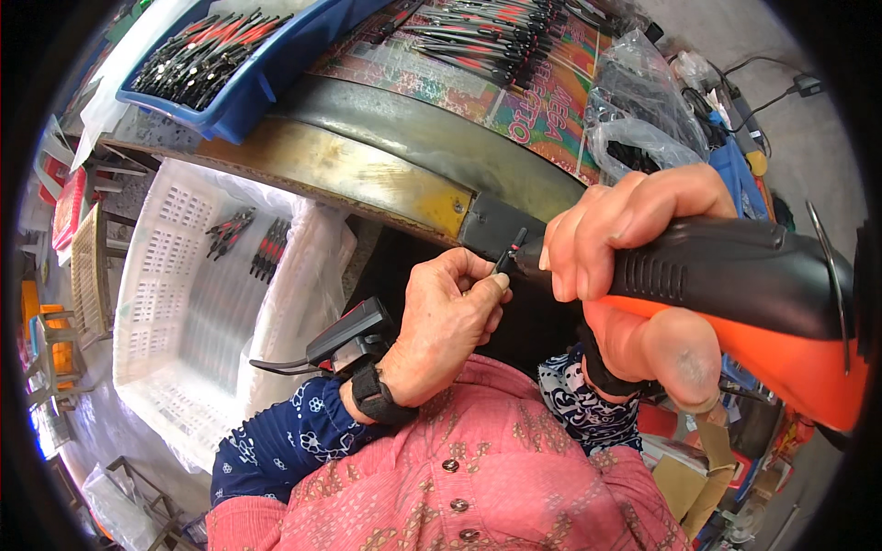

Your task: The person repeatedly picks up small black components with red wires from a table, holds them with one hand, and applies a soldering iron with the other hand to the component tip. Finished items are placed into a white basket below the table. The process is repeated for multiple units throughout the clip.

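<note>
One slim black-and-red piece (512,257) sits pinched in the left hand (448,317) at the table's (367,174) front edge; the right hand (634,230), closed around one black-and-orange power driver (726,262), holds its nose at the piece. Beyond lie a pile of similar pieces (487,41) toward the table's far edge, a filled blue bin (234,115) at its left end, and a white crate (152,303) before its front edge.

Open room over white crate (156,285); metal bench edge (358,174) ahead of left hand (450,298); power tool (735,262) rightward
</note>
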The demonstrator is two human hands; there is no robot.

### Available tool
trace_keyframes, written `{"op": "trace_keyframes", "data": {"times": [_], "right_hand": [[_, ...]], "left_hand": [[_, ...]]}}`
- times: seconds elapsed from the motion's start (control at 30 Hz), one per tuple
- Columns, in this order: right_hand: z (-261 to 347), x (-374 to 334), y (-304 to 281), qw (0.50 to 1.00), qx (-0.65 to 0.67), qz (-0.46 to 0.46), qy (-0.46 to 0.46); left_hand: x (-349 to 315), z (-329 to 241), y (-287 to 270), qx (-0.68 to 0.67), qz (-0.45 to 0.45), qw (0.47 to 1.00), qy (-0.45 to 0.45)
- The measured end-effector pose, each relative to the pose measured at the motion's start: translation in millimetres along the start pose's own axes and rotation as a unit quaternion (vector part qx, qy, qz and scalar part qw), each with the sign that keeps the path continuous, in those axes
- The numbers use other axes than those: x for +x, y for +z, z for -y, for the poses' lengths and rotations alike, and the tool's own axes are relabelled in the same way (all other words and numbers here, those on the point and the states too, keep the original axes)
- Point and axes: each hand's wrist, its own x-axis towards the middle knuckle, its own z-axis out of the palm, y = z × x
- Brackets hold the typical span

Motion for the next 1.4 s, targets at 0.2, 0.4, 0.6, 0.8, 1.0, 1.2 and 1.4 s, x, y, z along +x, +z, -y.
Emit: {"op": "trace_keyframes", "data": {"times": [0.2, 0.4, 0.6, 0.8, 1.0, 1.2, 1.4], "right_hand": [[17, 6, 13, 0.978, -0.115, -0.105, 0.139], [19, 13, 18, 0.964, -0.147, -0.127, 0.182], [18, 12, 18, 0.962, -0.17, -0.125, 0.174], [22, 8, 20, 0.964, -0.152, -0.12, 0.185], [28, -4, 25, 0.967, -0.135, -0.151, 0.154], [38, -10, 7, 0.988, 0.082, -0.13, 0.023], [52, -21, 4, 0.97, -0.107, -0.204, 0.077]], "left_hand": [[2, 4, -1, 0.013, 0.004, 0.999, 0.039], [-1, 4, -1, 0.0, -0.004, 0.999, 0.045], [-3, 1, -1, -0.002, -0.007, 0.999, 0.045], [-1, 4, -1, 0.051, -0.012, 0.996, 0.07], [0, -2, -5, 0.109, 0.005, 0.992, 0.063], [-1, -13, -17, 0.315, -0.049, 0.917, 0.24], [44, -70, -54, 0.507, -0.142, 0.712, 0.464]]}}
